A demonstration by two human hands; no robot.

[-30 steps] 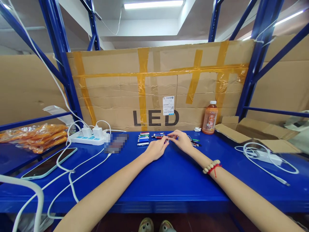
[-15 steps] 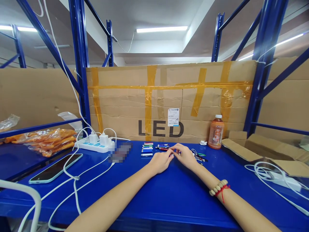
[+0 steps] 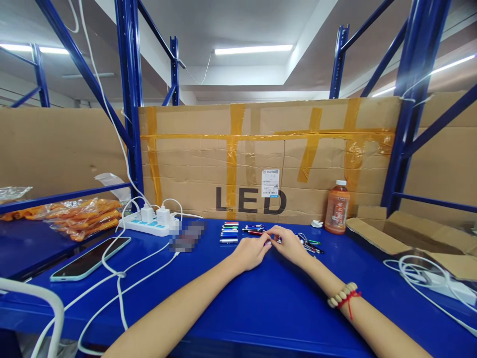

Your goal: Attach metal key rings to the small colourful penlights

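Note:
My left hand and my right hand meet over the blue table, their fingertips pinched close together. A small dark glint shows by the right fingers, but what they hold is too small and covered to name. Left of them lies a neat column of short coloured pen barrels, in red, green, blue and silver. Just behind my fingers are several longer pens, one dark red, partly covered by the right hand. Beyond my right hand lies a loose pile of thin dark and green pen parts.
At left are a phone, a power strip with white cables, and a blurred-out device. A drink bottle, crumpled tissue, cardboard tray and coiled white cable are at right. Cardboard backs the table.
The whole view has shifted slightly, so everything sits a little farther right and lower. Both hands keep their pinched pose together, with only a slight shift of the fingers.

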